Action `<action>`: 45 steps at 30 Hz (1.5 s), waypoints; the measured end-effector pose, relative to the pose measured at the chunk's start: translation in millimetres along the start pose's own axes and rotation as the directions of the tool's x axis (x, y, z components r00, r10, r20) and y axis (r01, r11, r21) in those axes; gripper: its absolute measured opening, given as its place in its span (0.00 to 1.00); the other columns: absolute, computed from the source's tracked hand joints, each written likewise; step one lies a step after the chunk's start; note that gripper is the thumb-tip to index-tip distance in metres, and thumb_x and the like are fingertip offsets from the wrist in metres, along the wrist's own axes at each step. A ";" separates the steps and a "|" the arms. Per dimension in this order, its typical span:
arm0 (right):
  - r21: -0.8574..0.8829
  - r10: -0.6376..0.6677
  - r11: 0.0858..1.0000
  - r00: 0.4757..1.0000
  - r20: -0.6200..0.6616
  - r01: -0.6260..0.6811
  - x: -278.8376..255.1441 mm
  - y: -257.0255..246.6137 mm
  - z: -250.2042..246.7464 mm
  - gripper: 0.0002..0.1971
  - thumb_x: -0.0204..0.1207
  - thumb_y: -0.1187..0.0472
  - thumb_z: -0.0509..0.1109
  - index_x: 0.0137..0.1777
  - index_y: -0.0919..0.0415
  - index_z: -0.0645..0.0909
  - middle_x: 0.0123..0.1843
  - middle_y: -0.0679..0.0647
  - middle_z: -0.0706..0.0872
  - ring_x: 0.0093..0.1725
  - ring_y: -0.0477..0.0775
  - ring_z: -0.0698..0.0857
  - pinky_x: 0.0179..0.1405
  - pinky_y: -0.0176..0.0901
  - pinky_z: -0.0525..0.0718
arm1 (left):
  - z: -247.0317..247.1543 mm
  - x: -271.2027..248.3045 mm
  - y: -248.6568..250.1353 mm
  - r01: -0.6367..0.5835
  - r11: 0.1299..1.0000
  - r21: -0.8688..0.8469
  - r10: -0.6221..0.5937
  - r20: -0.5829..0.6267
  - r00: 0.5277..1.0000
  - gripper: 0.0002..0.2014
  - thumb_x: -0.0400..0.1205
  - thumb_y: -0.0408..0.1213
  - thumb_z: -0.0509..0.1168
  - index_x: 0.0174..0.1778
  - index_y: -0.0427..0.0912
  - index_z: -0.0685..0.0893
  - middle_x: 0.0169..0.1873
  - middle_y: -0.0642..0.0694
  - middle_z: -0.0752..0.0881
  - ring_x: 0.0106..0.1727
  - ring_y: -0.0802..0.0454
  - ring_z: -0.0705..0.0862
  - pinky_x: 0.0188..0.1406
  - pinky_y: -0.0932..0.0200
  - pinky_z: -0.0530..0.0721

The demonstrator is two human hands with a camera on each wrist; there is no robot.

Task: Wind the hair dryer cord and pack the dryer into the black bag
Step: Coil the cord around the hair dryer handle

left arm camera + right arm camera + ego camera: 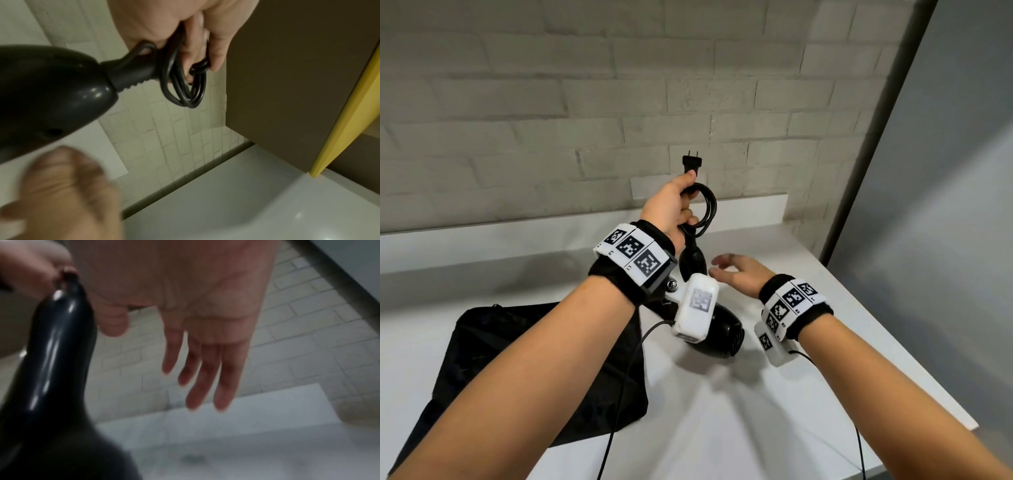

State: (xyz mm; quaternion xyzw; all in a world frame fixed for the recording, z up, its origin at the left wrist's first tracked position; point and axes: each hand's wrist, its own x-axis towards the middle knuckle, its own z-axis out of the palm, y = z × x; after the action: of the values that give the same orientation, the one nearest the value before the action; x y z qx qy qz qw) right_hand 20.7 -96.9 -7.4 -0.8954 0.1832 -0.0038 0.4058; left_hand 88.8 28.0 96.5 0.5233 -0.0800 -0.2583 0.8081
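Note:
My left hand [677, 205] is raised above the white counter and grips the wound loops of the black cord [707, 207], with the plug [691, 163] sticking up past my thumb. The black hair dryer [722, 334] hangs from that cord, handle [692, 262] upward and body just over the counter. Seen from the left wrist, the coils [183, 84] pass under my curled fingers [216, 48], next to the dryer's handle end [51, 91]. My right hand [739, 272] hovers to the right of the handle, fingers [205, 369] spread and straight, holding nothing. The black bag [482, 359] lies flat at the left.
The white counter [756, 411] ends at a right edge near a grey panel [945, 205]. A grey brick wall [585, 102] with a low white ledge stands behind. Thin black wrist-camera cables [616, 411] trail toward me across the bag and counter.

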 end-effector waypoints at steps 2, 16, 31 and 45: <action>-0.025 0.084 0.996 0.980 0.181 -0.081 -0.6 4.6 7.3 0.38 0.60 0.39 0.64 0.71 0.55 0.69 0.63 0.54 0.79 0.53 0.51 0.76 0.49 0.37 0.76 | 0.8 0.1 1.2 -0.001 0.999 -0.045 0.001 -0.011 1.000 0.09 0.81 0.39 0.63 0.35 0.45 0.76 0.31 0.49 0.78 0.07 0.59 0.59 0.11 0.70 0.61; 0.086 0.221 0.960 0.912 0.345 -0.265 15.2 21.1 49.1 0.19 0.61 0.50 0.73 0.52 0.48 0.77 0.27 0.43 0.88 0.27 0.43 0.87 0.19 0.36 0.83 | -3.7 -5.0 8.2 0.040 0.958 -0.283 -0.034 0.028 0.999 0.11 0.82 0.41 0.61 0.35 0.43 0.74 0.29 0.48 0.75 0.07 0.60 0.58 0.09 0.70 0.61; 0.068 0.133 0.991 0.948 -0.288 -0.118 2.1 30.3 -4.2 0.41 0.55 0.57 0.81 0.69 0.52 0.68 0.53 0.52 0.81 0.52 0.53 0.81 0.47 0.38 0.81 | -35.5 -3.8 -20.2 -0.032 0.978 -0.205 0.020 -0.063 0.998 0.10 0.81 0.43 0.64 0.34 0.46 0.77 0.23 0.54 0.77 0.09 0.60 0.60 0.14 0.70 0.67; -0.365 0.173 0.874 0.907 -0.385 -0.322 -28.6 77.1 -41.9 0.48 0.57 0.56 0.78 0.76 0.46 0.54 0.71 0.56 0.69 0.63 0.67 0.74 0.61 0.59 0.81 | -76.3 8.5 -101.3 0.275 0.818 0.506 -0.249 -0.119 0.961 0.10 0.82 0.35 0.64 0.35 0.39 0.74 0.28 0.46 0.75 0.30 0.54 0.78 0.17 0.60 0.84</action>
State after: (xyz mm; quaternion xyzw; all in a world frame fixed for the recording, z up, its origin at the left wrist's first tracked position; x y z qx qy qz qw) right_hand -37.6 -164.3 -31.4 -0.9156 0.3617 -0.0660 0.1627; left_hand 92.7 52.8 -28.1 0.7331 -0.0548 -0.3234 0.5958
